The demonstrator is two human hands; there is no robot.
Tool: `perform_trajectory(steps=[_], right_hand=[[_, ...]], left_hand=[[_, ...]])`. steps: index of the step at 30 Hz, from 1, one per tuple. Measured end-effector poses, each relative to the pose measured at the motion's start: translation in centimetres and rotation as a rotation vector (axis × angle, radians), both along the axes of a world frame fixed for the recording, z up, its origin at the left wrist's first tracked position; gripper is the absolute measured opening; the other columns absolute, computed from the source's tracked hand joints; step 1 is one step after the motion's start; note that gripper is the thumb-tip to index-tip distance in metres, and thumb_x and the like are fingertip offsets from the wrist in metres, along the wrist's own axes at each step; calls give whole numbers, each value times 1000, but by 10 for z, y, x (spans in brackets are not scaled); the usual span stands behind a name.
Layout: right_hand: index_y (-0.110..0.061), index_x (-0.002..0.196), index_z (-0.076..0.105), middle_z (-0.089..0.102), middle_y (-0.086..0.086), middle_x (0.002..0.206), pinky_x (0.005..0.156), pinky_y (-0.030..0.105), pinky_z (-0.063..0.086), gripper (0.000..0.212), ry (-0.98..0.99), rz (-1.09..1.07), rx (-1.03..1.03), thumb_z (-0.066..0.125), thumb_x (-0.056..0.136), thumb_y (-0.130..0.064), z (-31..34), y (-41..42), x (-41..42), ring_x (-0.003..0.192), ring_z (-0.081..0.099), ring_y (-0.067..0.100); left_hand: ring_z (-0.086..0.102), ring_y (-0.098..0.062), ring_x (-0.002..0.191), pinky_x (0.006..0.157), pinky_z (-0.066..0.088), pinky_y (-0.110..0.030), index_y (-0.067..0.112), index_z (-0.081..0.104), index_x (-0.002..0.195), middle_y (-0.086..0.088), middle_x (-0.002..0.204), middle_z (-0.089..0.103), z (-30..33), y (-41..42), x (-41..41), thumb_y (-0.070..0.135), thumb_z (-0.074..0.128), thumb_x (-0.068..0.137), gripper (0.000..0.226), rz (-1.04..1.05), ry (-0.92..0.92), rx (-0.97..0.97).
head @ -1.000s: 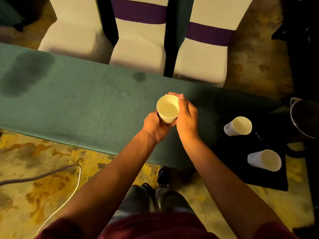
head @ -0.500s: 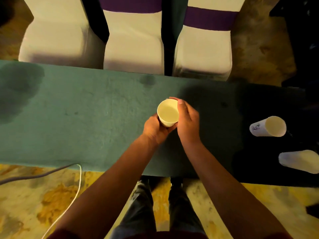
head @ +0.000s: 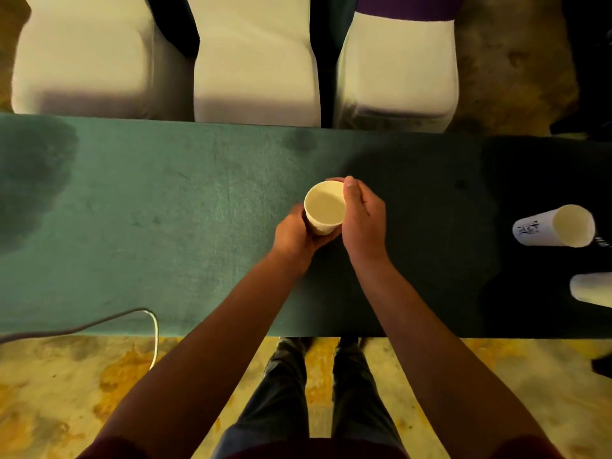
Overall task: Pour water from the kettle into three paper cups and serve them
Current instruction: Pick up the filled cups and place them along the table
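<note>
both hands held one paper cup (head: 325, 207) upright over mid bench (head: 165, 210): left hand (head: 294, 235) cupped low around it, right hand (head: 362, 220) wrapped its side. two more cups (head: 553, 226) sat well apart at the right edge. open green bench lay leftward; three white chairs (head: 255, 61) lined the far edge.

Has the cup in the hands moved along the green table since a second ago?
Yes. The held cup has shifted leftward along the green table, away from the two standing cups.
</note>
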State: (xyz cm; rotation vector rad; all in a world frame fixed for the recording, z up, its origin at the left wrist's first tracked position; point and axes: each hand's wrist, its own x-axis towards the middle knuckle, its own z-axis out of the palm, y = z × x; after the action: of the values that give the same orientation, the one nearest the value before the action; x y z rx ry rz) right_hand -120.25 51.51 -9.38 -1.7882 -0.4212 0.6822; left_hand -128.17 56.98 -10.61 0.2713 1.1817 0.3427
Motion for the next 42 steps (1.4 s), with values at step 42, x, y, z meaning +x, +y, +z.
perform_trajectory(steps=[42], right_hand=[[-14, 118, 70, 76, 3, 110, 101, 46, 55, 31, -98, -72, 118, 50, 97, -25, 129, -109, 68, 109, 71, 13]], left_hand=[[64, -21, 101, 84, 50, -34, 18, 65, 91, -9, 108, 69, 135, -74, -38, 9, 43, 100, 26, -141, 214, 703]])
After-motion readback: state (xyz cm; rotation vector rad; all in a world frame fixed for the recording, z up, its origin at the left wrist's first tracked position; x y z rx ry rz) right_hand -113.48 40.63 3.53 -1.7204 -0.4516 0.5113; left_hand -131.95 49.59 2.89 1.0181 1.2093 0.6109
